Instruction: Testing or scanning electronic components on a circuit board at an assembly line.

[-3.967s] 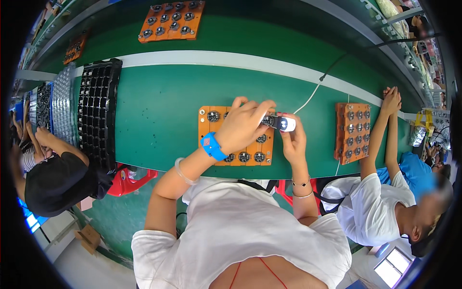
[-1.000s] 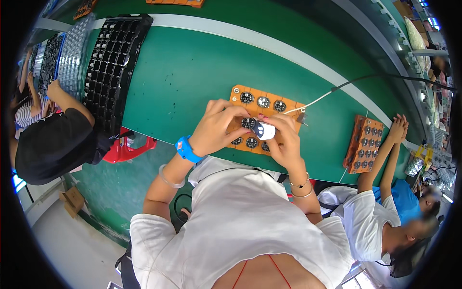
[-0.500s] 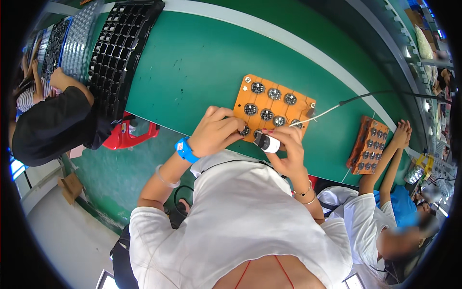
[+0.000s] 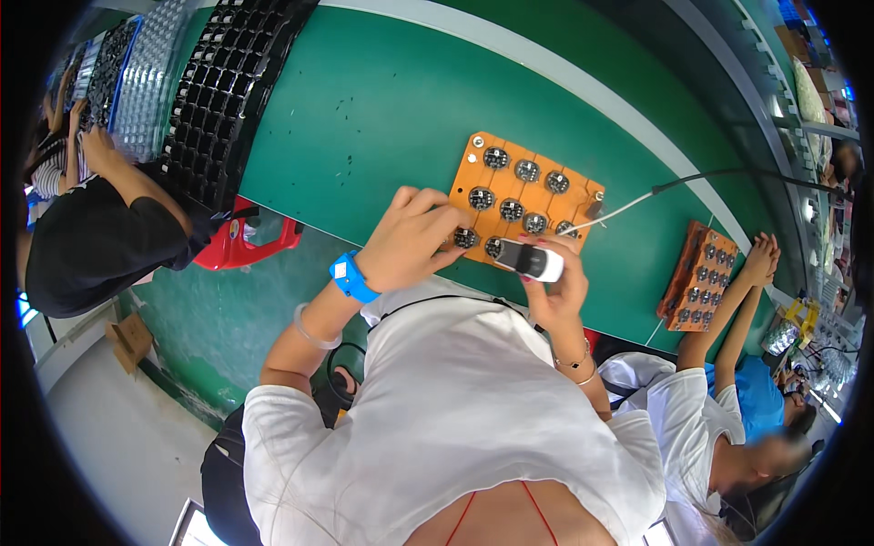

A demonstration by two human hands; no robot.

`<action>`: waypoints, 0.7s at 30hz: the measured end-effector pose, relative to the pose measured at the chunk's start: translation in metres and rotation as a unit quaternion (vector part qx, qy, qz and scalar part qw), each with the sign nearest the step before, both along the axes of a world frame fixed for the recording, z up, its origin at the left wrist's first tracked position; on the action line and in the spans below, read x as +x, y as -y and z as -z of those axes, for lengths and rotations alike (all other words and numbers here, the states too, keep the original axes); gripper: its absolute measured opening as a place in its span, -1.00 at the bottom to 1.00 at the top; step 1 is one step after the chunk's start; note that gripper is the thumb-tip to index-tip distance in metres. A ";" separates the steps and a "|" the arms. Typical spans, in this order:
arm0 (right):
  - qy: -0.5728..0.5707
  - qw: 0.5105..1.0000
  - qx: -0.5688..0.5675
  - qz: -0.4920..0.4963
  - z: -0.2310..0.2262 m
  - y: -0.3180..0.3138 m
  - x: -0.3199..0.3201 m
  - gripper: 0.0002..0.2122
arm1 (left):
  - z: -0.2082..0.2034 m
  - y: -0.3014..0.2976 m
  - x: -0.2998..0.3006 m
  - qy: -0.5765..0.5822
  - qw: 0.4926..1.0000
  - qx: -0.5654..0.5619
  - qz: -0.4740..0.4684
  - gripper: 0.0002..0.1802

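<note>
While the right hand (image 4: 564,293) grasps a small black-and-white plastic device (image 4: 532,261), the left hand (image 4: 410,238) has fingertips at a round black disc (image 4: 465,238) in an orange rectangular board (image 4: 537,196) near the green table's (image 4: 382,136) near edge; its grip cannot be determined. Disc adjustment appears underway; the next move calls for level alignment. No lettering is legible.

A red stool (image 4: 238,255) and cardboard box (image 4: 130,340) stand leftward.
</note>
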State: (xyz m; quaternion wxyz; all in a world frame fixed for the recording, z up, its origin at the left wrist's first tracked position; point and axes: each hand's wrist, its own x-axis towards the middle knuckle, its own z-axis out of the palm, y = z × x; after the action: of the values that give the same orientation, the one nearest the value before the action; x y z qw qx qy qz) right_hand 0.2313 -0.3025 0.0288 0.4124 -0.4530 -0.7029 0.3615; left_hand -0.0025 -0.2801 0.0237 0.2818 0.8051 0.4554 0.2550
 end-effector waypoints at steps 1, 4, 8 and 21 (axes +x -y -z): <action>0.015 1.000 0.008 0.001 -0.001 0.000 0.005 -0.68 | 0.001 0.000 0.002 -0.023 1.000 0.009 0.007 -0.61; 0.047 0.999 0.022 0.008 -0.006 0.001 0.018 -0.68 | -0.002 0.001 0.019 -0.027 0.999 0.020 0.026 -0.62; 0.082 0.996 0.017 0.006 -0.010 0.004 0.024 -0.69 | 0.010 0.003 0.035 -0.036 0.997 0.046 0.055 -0.67; 0.069 0.998 0.014 0.002 -0.005 0.010 0.029 -0.68 | -0.010 0.000 0.040 0.025 0.999 0.019 0.032 -0.72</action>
State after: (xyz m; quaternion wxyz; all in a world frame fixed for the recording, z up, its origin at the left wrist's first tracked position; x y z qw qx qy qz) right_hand 0.2604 -0.3124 0.0336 0.3700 -0.4721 -0.7338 0.3190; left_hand 0.0376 -0.2803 0.0336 0.2857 0.8178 0.4174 0.2744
